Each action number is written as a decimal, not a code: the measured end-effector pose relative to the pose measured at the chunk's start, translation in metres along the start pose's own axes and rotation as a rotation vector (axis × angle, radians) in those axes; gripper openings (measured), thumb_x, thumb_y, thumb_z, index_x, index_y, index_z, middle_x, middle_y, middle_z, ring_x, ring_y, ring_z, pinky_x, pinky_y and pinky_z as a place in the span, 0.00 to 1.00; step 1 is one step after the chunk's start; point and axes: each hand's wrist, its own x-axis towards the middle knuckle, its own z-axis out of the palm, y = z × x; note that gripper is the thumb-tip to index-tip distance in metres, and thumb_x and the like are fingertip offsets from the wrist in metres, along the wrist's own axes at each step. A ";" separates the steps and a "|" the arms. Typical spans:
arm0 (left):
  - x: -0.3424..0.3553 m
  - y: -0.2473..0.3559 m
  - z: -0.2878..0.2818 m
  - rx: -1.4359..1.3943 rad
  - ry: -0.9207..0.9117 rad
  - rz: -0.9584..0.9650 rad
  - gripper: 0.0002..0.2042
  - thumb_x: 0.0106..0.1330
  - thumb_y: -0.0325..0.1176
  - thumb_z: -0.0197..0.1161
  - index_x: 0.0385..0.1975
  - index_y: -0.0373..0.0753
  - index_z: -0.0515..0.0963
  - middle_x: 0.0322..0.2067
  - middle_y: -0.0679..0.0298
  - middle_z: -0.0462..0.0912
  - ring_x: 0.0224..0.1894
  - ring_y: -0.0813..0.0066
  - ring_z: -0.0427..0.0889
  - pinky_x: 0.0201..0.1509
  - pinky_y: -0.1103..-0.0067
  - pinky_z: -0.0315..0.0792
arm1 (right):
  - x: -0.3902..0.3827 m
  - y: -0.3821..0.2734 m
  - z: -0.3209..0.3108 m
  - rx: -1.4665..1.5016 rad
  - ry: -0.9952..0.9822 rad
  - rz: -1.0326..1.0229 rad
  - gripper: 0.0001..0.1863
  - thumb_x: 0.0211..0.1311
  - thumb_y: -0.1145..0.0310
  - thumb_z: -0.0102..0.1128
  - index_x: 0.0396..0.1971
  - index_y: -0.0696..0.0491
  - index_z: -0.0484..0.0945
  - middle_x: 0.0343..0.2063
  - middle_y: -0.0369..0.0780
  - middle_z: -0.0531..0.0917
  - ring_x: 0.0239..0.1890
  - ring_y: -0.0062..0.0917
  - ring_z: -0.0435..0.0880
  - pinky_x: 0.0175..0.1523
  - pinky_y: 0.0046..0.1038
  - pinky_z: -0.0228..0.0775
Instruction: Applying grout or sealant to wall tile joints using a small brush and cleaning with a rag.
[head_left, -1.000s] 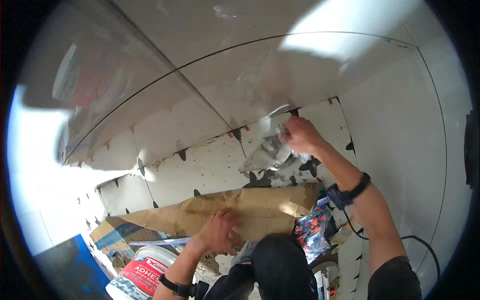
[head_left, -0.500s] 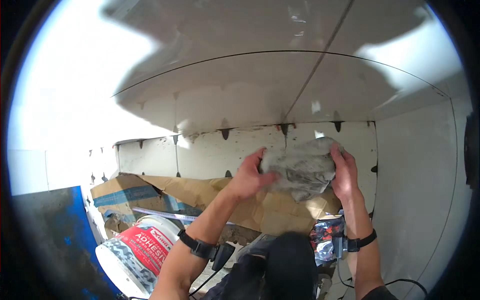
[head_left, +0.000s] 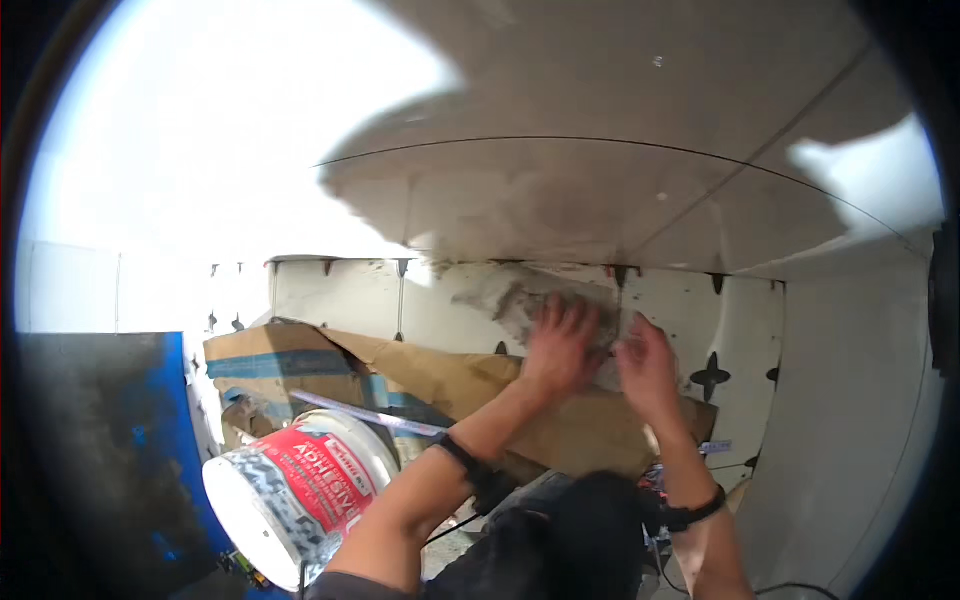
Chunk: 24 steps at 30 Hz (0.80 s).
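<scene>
Crumpled grey sheet [head_left: 520,312]: I see it on the pale tiled surface [head_left: 335,288], just beyond the cardboard [head_left: 590,432], partly covered by the left hand [head_left: 563,350].
Dark-trousered leg [head_left: 590,530]: nearest my camera, at the lower middle.
Wrist bands [head_left: 480,478]: 2, both black, 1 on each forearm.
Bucket [head_left: 262,488]: white with a grey pattern, just beside the left forearm.
Red label [head_left: 325,480]: wraps the bucket; I make out bold white lettering with smaller rows around it.
Pale strip [head_left: 370,415]: lies across the cardboard near the bucket; its fine markings are too small for me to read.
Cardboard print: 1 blue band on brown, toward the left end.
Left fingers: slightly spread, laid over the sheet.
Right hand [head_left: 648,372]: just beside the left hand, fingers curled; blur means I cannot tell whether they pinch the sheet.
Cross-shaped mark [head_left: 711,376]: 1, dark, on the tiles to the right.
Glossy wall [head_left: 520,200]: farthest, with bright glare at upper left.
</scene>
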 end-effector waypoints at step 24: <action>0.030 -0.127 0.017 0.294 0.629 -0.324 0.10 0.50 0.28 0.60 0.32 0.32 0.82 0.47 0.46 0.78 0.52 0.40 0.75 0.56 0.51 0.70 | -0.242 0.040 -0.206 0.043 0.138 0.549 0.07 0.69 0.75 0.59 0.38 0.64 0.81 0.30 0.39 0.82 0.31 0.21 0.83 0.40 0.26 0.78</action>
